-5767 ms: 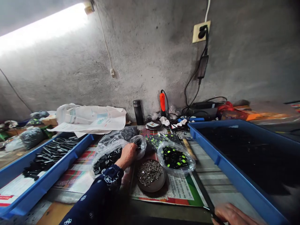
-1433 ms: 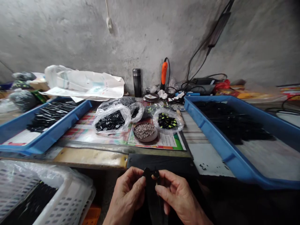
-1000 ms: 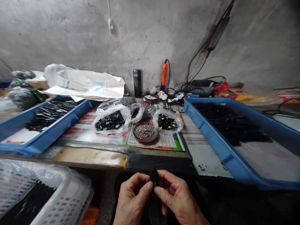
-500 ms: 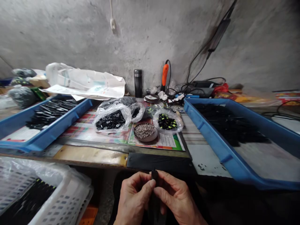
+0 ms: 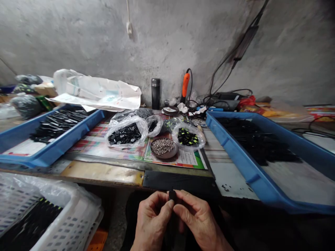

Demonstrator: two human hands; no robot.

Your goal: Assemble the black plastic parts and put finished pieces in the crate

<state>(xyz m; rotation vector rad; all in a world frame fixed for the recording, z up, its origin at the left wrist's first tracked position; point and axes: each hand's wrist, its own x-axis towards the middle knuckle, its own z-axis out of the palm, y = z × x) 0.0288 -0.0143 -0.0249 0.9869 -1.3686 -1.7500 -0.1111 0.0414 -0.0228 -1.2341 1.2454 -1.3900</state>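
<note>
Low in the head view, in front of the table edge, my left hand (image 5: 154,218) and my right hand (image 5: 197,218) meet around a narrow black piece (image 5: 172,196). Its dark top end shows between the fingertips, while its lower part fades into the dark clothing behind. My left thumb and forefinger pinch it from the left. The right fingers grip it from the other side, with the right thumb slightly apart. Beyond the hands, a round dish of small metal screws (image 5: 164,147) stands on the table. Behind the dish are bags of black discs (image 5: 124,135) and black-and-yellow small parts (image 5: 187,136).
Blue trays with black parts flank the table, one left (image 5: 52,153) and one right (image 5: 246,174). A white basket (image 5: 70,216) stands low at left. Toward the wall are a black flask (image 5: 155,93), an orange-handled tool (image 5: 185,84), cables and crumpled white sheeting (image 5: 96,92).
Both hands keep hold of the black piece in nearly the same place. My right thumb has lifted slightly. The view has shifted a little.
</note>
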